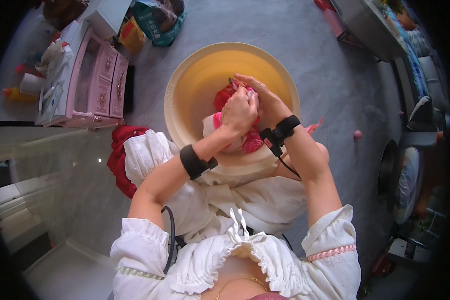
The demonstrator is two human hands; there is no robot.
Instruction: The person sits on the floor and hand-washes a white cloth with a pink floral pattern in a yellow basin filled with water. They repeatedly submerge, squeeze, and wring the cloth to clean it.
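Observation:
A large cream plastic basin [171, 123] stands before me on the floor, with a wet-looking cloth [252, 142] in pink, red and white inside it. My left hand [237, 110] is closed on a bunched part of that cloth over the middle of the basin. My right hand [264, 95] lies against the same bunch from the right, its fingers stretched upward and partly apart; its palm and thumb are largely hidden. Part of the cloth hangs down below the hands. Black straps with small devices are around both wrists.
A pink and white cabinet [105, 80] stands on the left, a green printed bag [165, 26] beyond it. Red fabric [122, 161] lies by my left knee. A small pink ball [357, 134] is on the grey floor at right, near a dark round object [387, 167].

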